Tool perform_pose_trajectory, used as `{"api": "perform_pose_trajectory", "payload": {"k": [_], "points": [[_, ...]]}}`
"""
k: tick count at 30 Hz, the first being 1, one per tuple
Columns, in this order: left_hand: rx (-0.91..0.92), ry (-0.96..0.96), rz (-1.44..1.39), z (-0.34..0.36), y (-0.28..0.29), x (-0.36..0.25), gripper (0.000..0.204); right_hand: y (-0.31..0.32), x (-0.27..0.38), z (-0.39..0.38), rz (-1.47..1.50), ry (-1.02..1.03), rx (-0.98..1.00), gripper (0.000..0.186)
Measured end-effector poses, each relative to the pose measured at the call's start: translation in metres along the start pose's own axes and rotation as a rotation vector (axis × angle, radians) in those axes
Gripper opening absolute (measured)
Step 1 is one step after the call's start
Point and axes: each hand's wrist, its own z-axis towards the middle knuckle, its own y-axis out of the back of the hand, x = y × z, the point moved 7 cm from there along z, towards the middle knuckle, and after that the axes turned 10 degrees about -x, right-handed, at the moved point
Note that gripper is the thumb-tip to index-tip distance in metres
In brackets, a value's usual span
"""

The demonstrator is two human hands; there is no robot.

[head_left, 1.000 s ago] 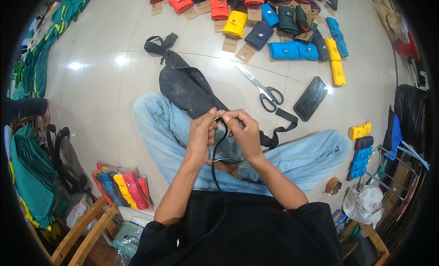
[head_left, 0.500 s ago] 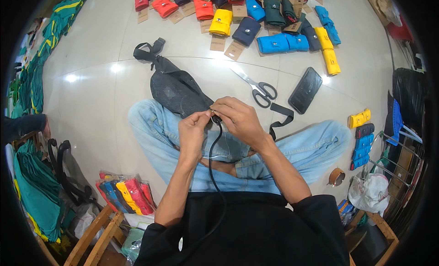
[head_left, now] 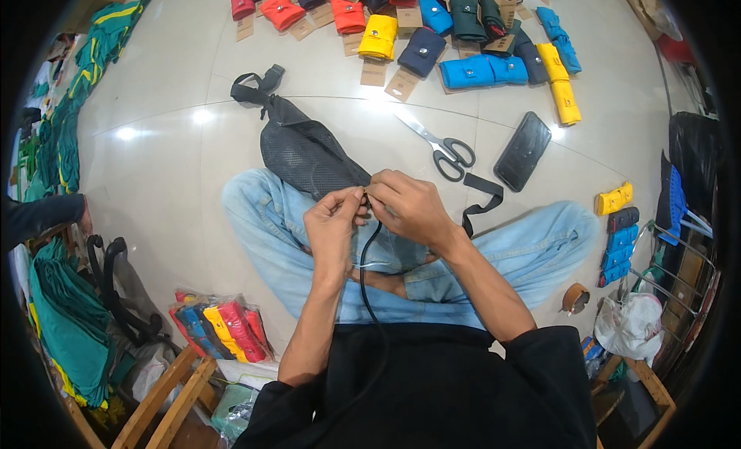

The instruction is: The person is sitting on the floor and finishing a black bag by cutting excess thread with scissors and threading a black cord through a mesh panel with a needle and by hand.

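Both hands meet at the lower end of a black mesh bag [head_left: 305, 152], lying across the crossed legs and floor. My left hand [head_left: 330, 229] pinches something small at that end, too small to make out. My right hand [head_left: 405, 206] is closed against it, fingertips touching my left thumb, hiding much of what is held. A long black cord [head_left: 364, 279] hangs from this spot down toward the shirt. Beyond my hands are scissors [head_left: 449, 157] with black handles, a dark phone [head_left: 522, 152] and a loose black strap [head_left: 486, 186].
Many coloured pouches [head_left: 421, 51] with tags cover the upper floor. A short row of pouches [head_left: 617, 240] lies right, bagged pouches [head_left: 220, 325] lower left. Green cloth [head_left: 69, 333] lines the left side, near another person's dark sleeve [head_left: 42, 217]. Wooden frames [head_left: 177, 391] stand at the lower edge.
Since a second ago my right hand has moved up and curled over the small white strand at the fingertips, which is now mostly hidden. The whole view has shifted slightly.
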Motion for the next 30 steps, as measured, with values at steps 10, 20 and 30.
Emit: {"api": "perform_pose_trajectory", "payload": {"k": [10,20,30], "points": [[0.007,-0.120,-0.049,-0.001,-0.001,-0.003,0.015,0.003,0.005,-0.003,-0.014,0.009,-0.047,0.012],[0.033,-0.184,-0.116,-0.005,-0.003,0.002,0.018,0.013,-0.006,-0.009,0.188,-0.315,-0.180,0.021],[0.033,-0.208,-0.054,-0.005,-0.002,0.002,0.015,-0.007,-0.020,-0.008,0.365,-0.420,-0.122,0.015]]}}
